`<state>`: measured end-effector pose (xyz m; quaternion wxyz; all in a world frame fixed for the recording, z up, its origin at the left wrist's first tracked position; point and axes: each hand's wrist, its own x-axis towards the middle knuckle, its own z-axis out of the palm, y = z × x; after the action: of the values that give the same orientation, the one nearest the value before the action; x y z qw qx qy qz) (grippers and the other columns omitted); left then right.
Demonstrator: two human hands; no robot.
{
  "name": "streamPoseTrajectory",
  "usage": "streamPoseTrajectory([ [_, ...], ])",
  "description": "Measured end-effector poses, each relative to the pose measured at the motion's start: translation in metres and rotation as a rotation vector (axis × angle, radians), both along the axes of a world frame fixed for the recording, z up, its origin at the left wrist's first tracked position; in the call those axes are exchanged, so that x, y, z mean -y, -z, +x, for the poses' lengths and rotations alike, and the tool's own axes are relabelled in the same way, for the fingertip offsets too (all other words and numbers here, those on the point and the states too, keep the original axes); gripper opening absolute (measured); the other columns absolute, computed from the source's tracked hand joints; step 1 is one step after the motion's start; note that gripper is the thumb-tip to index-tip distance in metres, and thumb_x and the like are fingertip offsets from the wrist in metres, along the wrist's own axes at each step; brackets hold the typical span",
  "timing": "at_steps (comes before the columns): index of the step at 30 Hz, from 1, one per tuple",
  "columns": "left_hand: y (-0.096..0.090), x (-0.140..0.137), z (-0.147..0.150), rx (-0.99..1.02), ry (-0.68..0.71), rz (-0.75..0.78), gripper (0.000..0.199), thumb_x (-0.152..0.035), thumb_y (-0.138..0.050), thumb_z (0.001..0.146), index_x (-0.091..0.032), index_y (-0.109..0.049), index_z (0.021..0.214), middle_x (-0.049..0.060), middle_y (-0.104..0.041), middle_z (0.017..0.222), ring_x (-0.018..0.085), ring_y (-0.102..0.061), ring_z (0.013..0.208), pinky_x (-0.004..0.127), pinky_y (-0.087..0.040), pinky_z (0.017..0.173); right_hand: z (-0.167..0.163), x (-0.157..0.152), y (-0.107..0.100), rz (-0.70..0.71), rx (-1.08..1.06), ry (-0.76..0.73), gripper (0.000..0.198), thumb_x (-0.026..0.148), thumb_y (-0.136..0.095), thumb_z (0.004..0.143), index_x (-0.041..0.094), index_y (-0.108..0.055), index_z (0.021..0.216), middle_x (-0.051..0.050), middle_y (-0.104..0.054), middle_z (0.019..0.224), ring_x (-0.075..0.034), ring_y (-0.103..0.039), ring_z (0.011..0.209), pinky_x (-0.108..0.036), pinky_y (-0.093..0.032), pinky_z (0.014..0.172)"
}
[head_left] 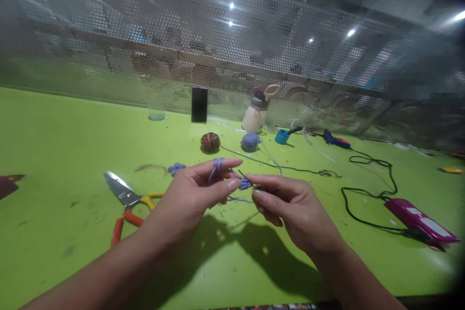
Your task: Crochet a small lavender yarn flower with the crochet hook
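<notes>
Blue-purple yarn is wound around the index finger of my left hand (198, 189), whose thumb and fingers close on the strand near a small piece of crochet (245, 183). My right hand (286, 203) pinches a thin crochet hook (242, 174), its tip pointing up and left toward the left fingertips. The crochet piece hangs between the two hands, partly hidden by the fingers. From it the yarn runs back to a blue-purple yarn ball (250, 142) on the table. Behind my left hand lies a small blue-purple crocheted flower (176, 169).
Scissors (127, 198) with orange and yellow handles lie open at left. A multicoloured yarn ball (210, 142), phone (199, 105), bottle (255, 114) and blue tape roll (282, 136) stand farther back. At right are a blue glue gun (336, 140), its black cord and a magenta box (421, 220).
</notes>
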<state>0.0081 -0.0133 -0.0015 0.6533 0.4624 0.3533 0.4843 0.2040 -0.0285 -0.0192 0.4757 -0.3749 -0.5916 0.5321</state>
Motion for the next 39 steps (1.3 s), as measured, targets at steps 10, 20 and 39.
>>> streamPoseTrajectory([
  [10, -0.001, 0.0, 0.0, 0.037, 0.108, 0.074, 0.047, -0.012, -0.079, 0.073, -0.029, -0.07, 0.116, -0.005, -0.066, 0.075, 0.008, -0.059, 0.069, 0.021, -0.046, 0.067, -0.001, 0.002, -0.002, -0.052, -0.055, -0.036, 0.025, 0.022, -0.071, 0.085, 0.03, -0.076, 0.108, 0.004, -0.049, 0.058, -0.006, -0.036, 0.05, -0.02, -0.025, 0.043],
  [20, 0.001, 0.002, 0.001, -0.043, 0.086, 0.146, 0.03, -0.009, -0.074, 0.074, -0.026, -0.077, 0.099, -0.004, -0.064, 0.071, 0.008, -0.059, 0.069, 0.019, -0.046, 0.065, 0.001, 0.001, -0.007, -0.131, -0.079, -0.046, 0.022, 0.022, -0.073, 0.082, 0.027, -0.077, 0.103, 0.003, -0.054, 0.059, -0.004, -0.037, 0.048, -0.019, -0.022, 0.041],
  [39, -0.001, -0.009, -0.002, -0.107, 0.109, 0.017, 0.046, -0.015, -0.08, 0.07, -0.023, -0.07, 0.114, 0.0, -0.068, 0.087, 0.013, -0.06, 0.078, 0.028, -0.045, 0.076, -0.001, -0.004, -0.007, -0.175, -0.083, -0.069, 0.025, 0.023, -0.074, 0.081, 0.023, -0.076, 0.105, 0.003, -0.055, 0.06, -0.005, -0.038, 0.046, -0.019, -0.023, 0.04],
])
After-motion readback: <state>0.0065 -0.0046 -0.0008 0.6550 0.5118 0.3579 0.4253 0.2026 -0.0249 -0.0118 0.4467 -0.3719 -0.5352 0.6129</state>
